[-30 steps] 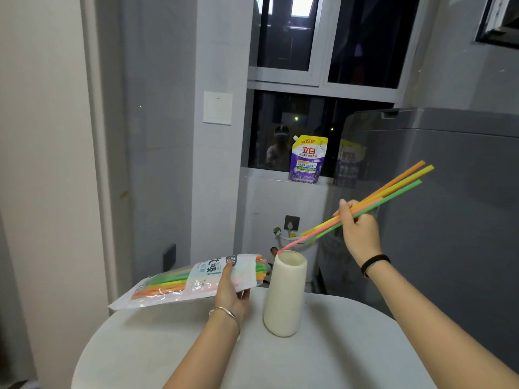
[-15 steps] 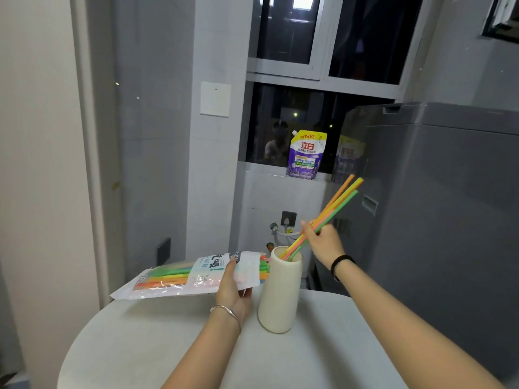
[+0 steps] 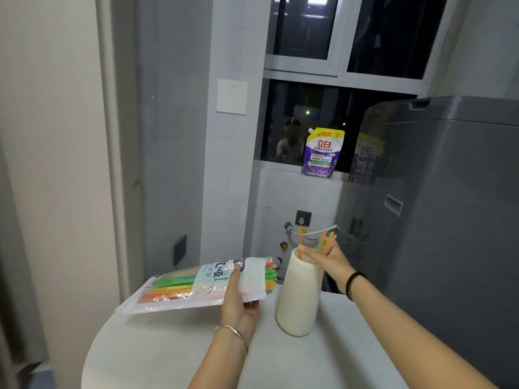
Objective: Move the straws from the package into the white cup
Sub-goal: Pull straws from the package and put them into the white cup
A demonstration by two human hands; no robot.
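Note:
The clear straw package (image 3: 193, 283) with coloured straws inside lies almost level above the table's left part, and my left hand (image 3: 238, 303) grips it from below near its open end. The tall white cup (image 3: 297, 299) stands upright just right of that hand. Several straws (image 3: 325, 244) stand in the cup, orange, green and yellow tips fanning out above its rim. My right hand (image 3: 330, 262) hovers at the cup's mouth with fingers spread, and the straws lean loose beside them. The straws' lower parts are hidden in the cup.
A round white table (image 3: 168, 349) holds the cup. A grey washing machine (image 3: 438, 220) stands close on the right. A purple detergent pouch (image 3: 321, 153) sits on the window sill behind. The wall and door frame are on the left.
My right hand brought the bunch of straws down from the upper right into the cup and spread its fingers. The straws dropped deep into the cup. The package barely moved.

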